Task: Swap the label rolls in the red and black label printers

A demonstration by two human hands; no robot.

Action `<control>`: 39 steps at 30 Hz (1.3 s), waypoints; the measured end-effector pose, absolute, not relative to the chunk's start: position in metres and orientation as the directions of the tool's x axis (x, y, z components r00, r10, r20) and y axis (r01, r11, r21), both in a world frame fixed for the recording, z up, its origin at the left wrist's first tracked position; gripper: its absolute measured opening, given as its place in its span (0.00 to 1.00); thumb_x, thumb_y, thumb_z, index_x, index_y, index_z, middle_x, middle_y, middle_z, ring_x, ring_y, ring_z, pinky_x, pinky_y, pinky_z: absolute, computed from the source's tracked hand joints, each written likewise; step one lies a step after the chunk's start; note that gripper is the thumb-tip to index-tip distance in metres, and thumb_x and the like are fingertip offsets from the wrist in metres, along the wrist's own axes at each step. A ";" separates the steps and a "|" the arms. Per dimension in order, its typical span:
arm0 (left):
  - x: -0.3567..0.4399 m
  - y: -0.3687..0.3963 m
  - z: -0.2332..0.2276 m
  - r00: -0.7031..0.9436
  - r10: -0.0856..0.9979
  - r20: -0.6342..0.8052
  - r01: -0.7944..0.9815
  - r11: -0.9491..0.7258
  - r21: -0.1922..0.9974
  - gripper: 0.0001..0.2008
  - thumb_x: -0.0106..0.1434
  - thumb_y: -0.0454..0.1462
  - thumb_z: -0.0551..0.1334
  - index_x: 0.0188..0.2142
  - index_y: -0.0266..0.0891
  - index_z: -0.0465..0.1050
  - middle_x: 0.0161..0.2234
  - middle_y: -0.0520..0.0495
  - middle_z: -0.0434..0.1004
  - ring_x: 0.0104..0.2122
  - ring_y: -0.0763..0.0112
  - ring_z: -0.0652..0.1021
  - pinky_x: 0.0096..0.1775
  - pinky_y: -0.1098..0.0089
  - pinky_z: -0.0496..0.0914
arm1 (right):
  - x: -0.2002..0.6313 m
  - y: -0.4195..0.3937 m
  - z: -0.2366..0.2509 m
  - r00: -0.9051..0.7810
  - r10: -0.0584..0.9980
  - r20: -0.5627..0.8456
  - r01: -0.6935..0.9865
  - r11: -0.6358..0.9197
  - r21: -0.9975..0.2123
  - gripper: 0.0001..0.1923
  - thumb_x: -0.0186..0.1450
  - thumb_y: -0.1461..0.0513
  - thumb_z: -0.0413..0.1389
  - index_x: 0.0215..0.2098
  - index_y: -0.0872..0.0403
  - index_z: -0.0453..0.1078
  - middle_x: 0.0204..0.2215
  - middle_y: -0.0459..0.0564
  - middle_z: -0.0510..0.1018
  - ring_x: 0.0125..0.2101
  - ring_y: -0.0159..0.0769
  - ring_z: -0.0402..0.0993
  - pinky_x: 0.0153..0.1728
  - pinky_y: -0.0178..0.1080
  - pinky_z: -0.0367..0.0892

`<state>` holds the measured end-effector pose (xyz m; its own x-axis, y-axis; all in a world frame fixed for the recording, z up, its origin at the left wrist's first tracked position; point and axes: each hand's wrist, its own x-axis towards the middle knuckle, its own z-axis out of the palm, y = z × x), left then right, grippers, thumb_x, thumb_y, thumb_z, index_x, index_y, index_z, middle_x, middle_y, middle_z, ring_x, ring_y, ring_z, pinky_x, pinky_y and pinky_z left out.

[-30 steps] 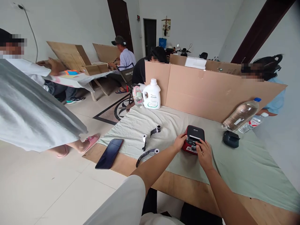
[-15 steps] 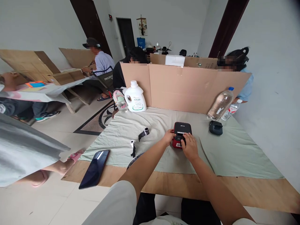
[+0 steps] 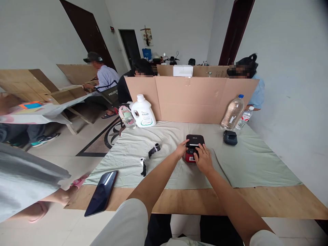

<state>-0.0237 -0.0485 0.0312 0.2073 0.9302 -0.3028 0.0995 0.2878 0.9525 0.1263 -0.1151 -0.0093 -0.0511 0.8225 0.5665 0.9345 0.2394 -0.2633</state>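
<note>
A small black-and-red label printer (image 3: 195,139) sits on the cloth in front of me, its black top uppermost and a white label on its red front. My left hand (image 3: 180,150) grips its left side, with the index finger stretched onto the top's edge. Across the front right part lies my right hand (image 3: 204,159), fingers over the black top and thumb at the front, holding it. To the left on the cloth are two small rolls: a black one (image 3: 154,149) and a white one with a black tail (image 3: 143,166). The underside of the printer is hidden.
A dark tablet (image 3: 101,194) overhangs the table's front left edge. A white jug (image 3: 144,112) and a pink-topped bottle (image 3: 127,118) stand back left, before a cardboard screen (image 3: 189,99). Back right are a large bottle (image 3: 232,112), a smaller bottle (image 3: 245,118) and a black device (image 3: 230,137).
My head view has shifted a little, so the scene sits differently. My left index finger has moved up onto the printer's top edge; my right hand stays on its front right.
</note>
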 end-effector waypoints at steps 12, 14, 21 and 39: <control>-0.019 -0.008 0.032 0.192 0.980 0.046 0.143 -0.074 0.987 0.29 0.57 0.30 0.59 0.59 0.39 0.61 0.56 0.43 0.67 0.54 0.62 0.68 0.57 0.63 0.59 | 0.151 -0.117 0.014 -0.136 0.826 0.547 0.892 0.342 -0.295 0.25 0.66 0.50 0.47 0.51 0.58 0.68 0.54 0.59 0.69 0.57 0.47 0.59 0.57 0.48 0.55; -0.016 0.005 0.035 0.197 0.978 0.061 0.165 -0.095 0.982 0.27 0.59 0.31 0.58 0.59 0.37 0.61 0.54 0.42 0.69 0.52 0.63 0.70 0.56 0.63 0.60 | 0.156 -0.110 0.017 -0.140 0.868 0.476 0.873 0.335 -0.354 0.23 0.68 0.52 0.44 0.50 0.57 0.69 0.48 0.57 0.75 0.51 0.44 0.66 0.54 0.46 0.59; -0.010 0.037 0.036 0.171 0.985 0.035 0.258 -0.079 0.963 0.21 0.63 0.34 0.55 0.56 0.38 0.65 0.45 0.43 0.76 0.44 0.68 0.75 0.49 0.67 0.66 | 0.168 -0.068 0.044 -0.108 0.978 0.179 0.915 0.168 -0.367 0.18 0.68 0.60 0.42 0.50 0.53 0.69 0.47 0.51 0.76 0.47 0.38 0.69 0.47 0.38 0.62; -0.015 0.021 0.010 0.016 0.996 -0.090 0.369 0.078 0.926 0.17 0.64 0.35 0.54 0.52 0.34 0.65 0.42 0.41 0.75 0.39 0.69 0.76 0.42 0.70 0.68 | 0.128 0.005 0.037 -0.176 0.977 -0.123 0.982 0.167 -0.086 0.07 0.46 0.63 0.65 0.26 0.53 0.77 0.35 0.60 0.80 0.43 0.52 0.72 0.41 0.46 0.65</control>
